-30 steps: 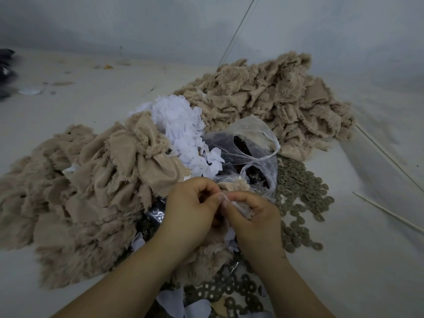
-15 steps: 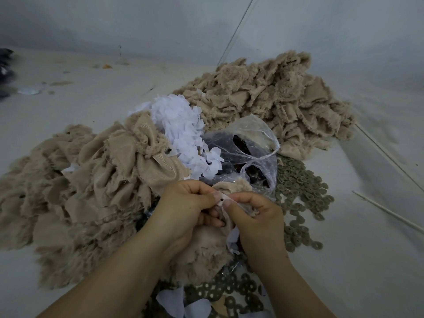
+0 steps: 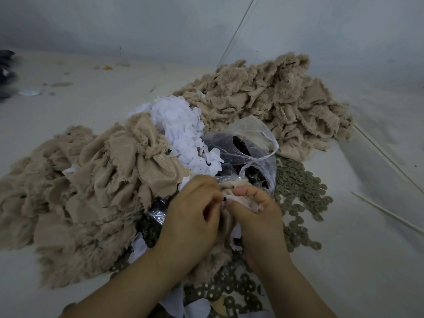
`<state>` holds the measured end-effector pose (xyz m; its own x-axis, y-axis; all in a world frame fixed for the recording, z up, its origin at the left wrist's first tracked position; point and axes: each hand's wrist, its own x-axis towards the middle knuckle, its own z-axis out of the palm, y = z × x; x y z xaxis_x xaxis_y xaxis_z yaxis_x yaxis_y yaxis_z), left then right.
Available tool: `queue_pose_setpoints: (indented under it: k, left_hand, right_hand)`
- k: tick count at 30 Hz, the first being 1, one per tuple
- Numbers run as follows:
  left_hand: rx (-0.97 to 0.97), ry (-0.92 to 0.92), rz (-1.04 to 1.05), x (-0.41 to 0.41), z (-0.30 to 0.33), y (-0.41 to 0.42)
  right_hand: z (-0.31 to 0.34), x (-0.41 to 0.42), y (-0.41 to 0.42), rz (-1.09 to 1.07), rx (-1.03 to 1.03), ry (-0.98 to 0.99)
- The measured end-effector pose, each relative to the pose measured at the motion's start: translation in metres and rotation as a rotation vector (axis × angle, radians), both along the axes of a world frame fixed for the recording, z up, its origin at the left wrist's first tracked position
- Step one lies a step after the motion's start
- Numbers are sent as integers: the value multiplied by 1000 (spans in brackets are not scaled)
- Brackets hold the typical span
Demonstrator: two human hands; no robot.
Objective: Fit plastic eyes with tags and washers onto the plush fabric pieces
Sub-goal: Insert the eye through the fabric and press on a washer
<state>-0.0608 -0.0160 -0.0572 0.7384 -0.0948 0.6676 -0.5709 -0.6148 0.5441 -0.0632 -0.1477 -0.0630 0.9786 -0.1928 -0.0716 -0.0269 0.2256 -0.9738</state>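
L hand (image 3: pixel 192 216) pinches eye (image 3: pixel 224 199); R hand (image 3: pixel 254 210) grips plush piece (image 3: pixel 231 191). Keep fabric taut, push stem straight thru.

Fingers (image 3: pixel 226 198) meet at centre over a plush piece (image 3: pixel 243 198). Left: plush heap (image 3: pixel 80 191). Directly behind: bag (image 3: pixel 247 152); tags (image 3: pixel 181 131) behind-left; second heap (image 3: pixel 275 97) farther behind-right. Right and below: washers (image 3: pixel 298 191) on the surface (image 3: pixel 367 260).

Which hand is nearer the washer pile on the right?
Right. The right hand sits just beside the washer pile; the left hand is farther, on the other side of the right hand.
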Motion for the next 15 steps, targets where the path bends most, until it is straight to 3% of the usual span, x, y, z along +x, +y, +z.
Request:
queue_pose_setpoints:
  k: [7,10,13,15]
  left_hand:
    - [93,-56,-127,-4,-13,9]
    - [52,33,-162,1,-12,12]
    - [-10,67,-161,4,-11,16]
    - [66,21,-117,6,-11,19]
  right_hand:
    - [7,-1,-2,32,168,84]
    - [10,-3,-4,62,201,66]
    - [14,-8,-5,79,14,35]
    - [17,-12,-7,79,-175,14]
